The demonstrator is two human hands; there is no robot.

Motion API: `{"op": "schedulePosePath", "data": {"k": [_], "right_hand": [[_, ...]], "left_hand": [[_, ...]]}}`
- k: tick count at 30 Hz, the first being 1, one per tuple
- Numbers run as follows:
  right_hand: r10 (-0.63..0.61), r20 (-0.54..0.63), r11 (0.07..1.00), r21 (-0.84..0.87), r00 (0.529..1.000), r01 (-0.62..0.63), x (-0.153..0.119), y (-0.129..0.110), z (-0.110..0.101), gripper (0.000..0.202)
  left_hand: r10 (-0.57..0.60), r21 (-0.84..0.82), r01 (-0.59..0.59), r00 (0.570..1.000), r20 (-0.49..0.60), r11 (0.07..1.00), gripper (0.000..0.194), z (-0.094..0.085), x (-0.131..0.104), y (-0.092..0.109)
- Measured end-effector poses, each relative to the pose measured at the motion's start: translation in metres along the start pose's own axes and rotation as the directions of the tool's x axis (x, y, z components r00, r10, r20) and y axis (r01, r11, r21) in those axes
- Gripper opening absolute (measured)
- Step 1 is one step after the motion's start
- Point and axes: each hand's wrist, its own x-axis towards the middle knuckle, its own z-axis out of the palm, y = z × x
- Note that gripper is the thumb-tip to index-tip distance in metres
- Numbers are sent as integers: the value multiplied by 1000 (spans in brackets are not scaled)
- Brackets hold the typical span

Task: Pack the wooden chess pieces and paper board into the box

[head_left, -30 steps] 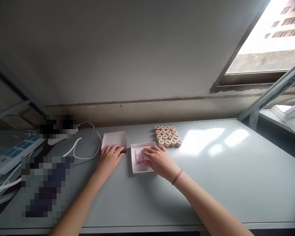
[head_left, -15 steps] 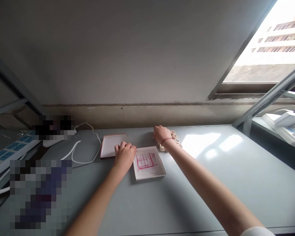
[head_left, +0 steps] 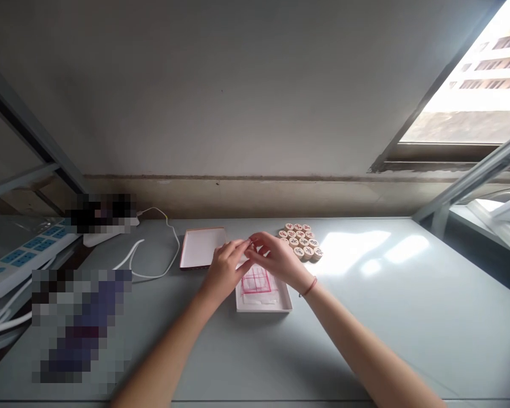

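Note:
Over the far part of a white box tray [head_left: 263, 307], my two hands meet at their fingertips. Between the thumb and fingers of my right hand [head_left: 276, 258] is a small brownish round thing, apparently a Chinese chess piece [head_left: 250, 248], mostly covered. My left hand [head_left: 227, 263] has its fingers drawn together against it; what they grip is hidden. Inside the tray lies a thin white sheet [head_left: 257, 283] with a red printed grid. Just beyond my right hand, several wooden Chinese chess pieces [head_left: 298, 241] with red or black characters are grouped in rows.
The white-lined box lid [head_left: 202, 243] with a red edge lies left of the tray. White cables [head_left: 148, 276] and a power strip [head_left: 29, 252] are at the left. A wall [head_left: 238, 198] borders the grey table [head_left: 365, 328] at the back. Sunlight patches fall right of the pieces.
My right hand has come back from the pieces to above the tray, uncovering their rows. My left hand has left the tray's edge and moved right to meet it. The view has shifted slightly.

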Motion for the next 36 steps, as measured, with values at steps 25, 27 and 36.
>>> {"op": "schedulePosePath", "data": {"k": [25, 27, 36], "right_hand": [[-44, 3, 992, -117, 999, 44, -25, 16, 21, 18], [-87, 53, 974, -204, 995, 96, -26, 13, 24, 21], [-45, 94, 882, -464, 995, 83, -23, 13, 33, 9]], "left_hand": [[-288, 346, 190, 922, 259, 919, 38, -4, -5, 8], [-298, 332, 199, 912, 281, 922, 39, -7, -5, 7], [-294, 283, 202, 895, 334, 938, 30, -11, -3, 8]]}}
